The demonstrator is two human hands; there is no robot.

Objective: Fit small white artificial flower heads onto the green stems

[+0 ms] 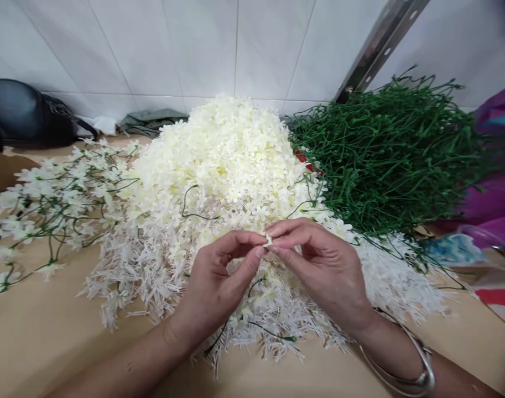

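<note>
Clamped with left hand (219,276) and right hand (333,268), fingertips meeting, on one small white piece (269,241).
Best pinched lightly, to spare likely soft edges, and with wrists steady over the white flower heap (235,155), well clear of green stems (389,155) farther right.

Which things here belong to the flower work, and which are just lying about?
Likely part of the job:
small white piece, pinched between left hand and right hand
pile of white flowers
bunch of green stems
stems bearing white flowers

Probably just lying about:
black bag
grey-green cloth
purple material
</note>
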